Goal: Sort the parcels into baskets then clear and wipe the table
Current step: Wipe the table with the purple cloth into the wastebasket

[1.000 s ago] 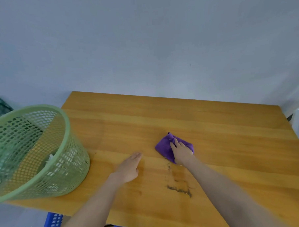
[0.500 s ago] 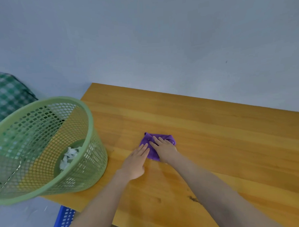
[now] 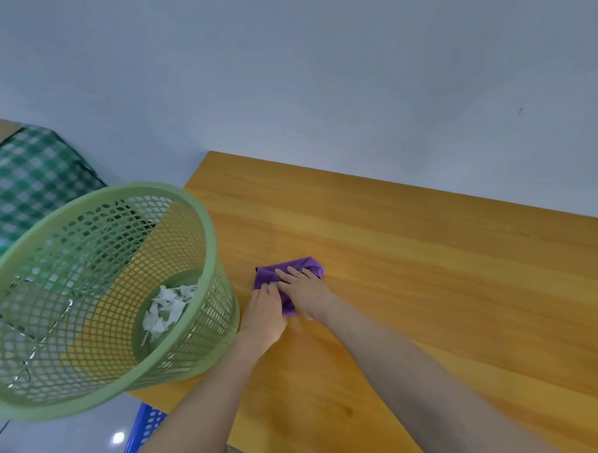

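A small purple cloth (image 3: 269, 275) lies on the wooden table (image 3: 429, 272) near its left end. My right hand (image 3: 303, 289) presses flat on the cloth with straight fingers. My left hand (image 3: 265, 311) lies flat beside it, its fingertips touching the cloth's left edge. A green mesh basket (image 3: 202, 230) stands at the table's left corner, just left of my left hand, with white paper scraps (image 3: 167, 309) at its bottom.
A blue plastic crate (image 3: 142, 435) shows below the table's front left corner. A green checked fabric (image 3: 24, 176) lies beyond the basket at the far left. A plain wall runs behind the table. Bare tabletop stretches to the right.
My right hand has slid the cloth leftward across the table toward the basket. My left hand has closed in until it touches the cloth. The view has swung left.
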A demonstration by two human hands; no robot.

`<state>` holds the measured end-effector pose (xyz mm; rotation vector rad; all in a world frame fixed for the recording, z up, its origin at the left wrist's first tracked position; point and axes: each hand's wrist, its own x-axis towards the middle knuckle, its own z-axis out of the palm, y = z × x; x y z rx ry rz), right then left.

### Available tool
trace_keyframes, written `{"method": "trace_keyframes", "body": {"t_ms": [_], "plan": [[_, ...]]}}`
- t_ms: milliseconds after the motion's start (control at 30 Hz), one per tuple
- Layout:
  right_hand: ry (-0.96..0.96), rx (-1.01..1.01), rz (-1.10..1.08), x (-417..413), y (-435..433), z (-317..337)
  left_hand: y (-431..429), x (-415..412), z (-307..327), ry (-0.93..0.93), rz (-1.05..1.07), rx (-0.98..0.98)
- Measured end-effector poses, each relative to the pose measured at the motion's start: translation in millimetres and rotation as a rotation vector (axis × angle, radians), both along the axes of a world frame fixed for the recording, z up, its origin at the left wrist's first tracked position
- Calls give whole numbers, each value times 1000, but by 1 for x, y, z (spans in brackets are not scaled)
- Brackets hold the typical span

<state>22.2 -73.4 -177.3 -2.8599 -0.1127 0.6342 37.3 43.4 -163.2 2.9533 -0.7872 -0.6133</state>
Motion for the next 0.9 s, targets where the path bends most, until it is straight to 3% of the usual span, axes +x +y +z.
{"method": "trace_keyframes", "body": {"t_ms": [200,433,633,900], "plan": [[57,60,86,-3,5,-6,-5,-6,4,-3,129,86],[31,107,172,-50,16,-9,9,-43,8,-78,4,216],[-16,171,220,-96,15,-13,17,-67,17,99,24,177],[-71,222,181,-165,-12,-14,-13,-123,25,166,-173,180]]}}
